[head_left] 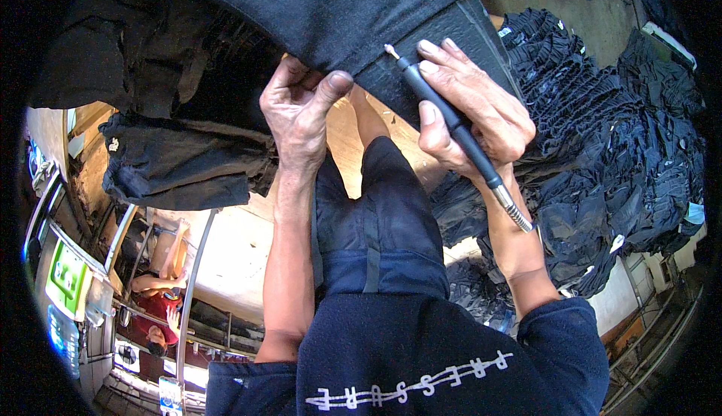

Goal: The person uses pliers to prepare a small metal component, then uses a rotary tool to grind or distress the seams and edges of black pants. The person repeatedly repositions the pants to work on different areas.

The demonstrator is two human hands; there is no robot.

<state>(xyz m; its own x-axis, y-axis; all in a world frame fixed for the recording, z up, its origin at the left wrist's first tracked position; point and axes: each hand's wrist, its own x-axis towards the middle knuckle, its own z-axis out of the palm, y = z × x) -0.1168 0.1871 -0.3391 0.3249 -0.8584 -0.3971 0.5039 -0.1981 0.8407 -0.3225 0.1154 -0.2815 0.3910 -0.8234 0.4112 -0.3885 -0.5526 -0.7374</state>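
A dark garment (323, 13) is spread out in front of me, its hem reaching over a flat black board (474, 36). My left hand (297, 104) pinches the garment's lower edge between thumb and fingers; the fingertips are partly hidden. Between the thumb and fingers of my right hand (477, 107) rests a slim black pen-shaped tool (460, 132). Its small pale tip points up and left, right by the hem. A ribbed metal sleeve forms its other end, over my right wrist.
A big heap of dark gathered garments (602, 145) fills the right side. More dark garments (173, 160) hang over an edge on the left. At lower left, another person in a red top (159, 307) sits beyond metal rails, near a green container (68, 277).
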